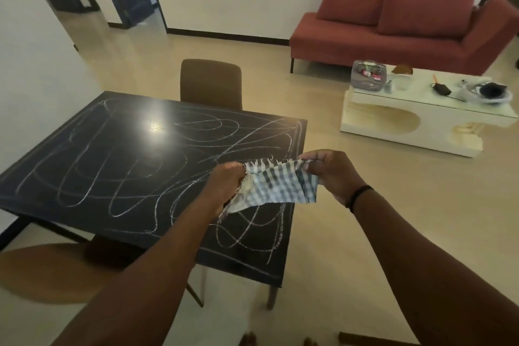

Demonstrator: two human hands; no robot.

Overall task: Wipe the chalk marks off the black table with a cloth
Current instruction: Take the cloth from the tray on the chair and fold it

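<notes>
Holding the checked cloth (276,184) stretched between both hands above the worktop's (84,154) 4 o'clock corner: left hand (224,187) bunches one frayed end, right hand (332,174) pinches the other. Feels light, limp, unlikely to slip; I'd wad it in one palm. Chalk marks (134,166) unwiped.

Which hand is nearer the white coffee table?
Right. The right hand holds the checked cloth past the black table's edge, toward the white coffee table; the left hand is over the chalk marks.

You look from a single head-worn camera, standing at the near right corner of the black table (118,166), facing forward and down across it, close above.
</notes>
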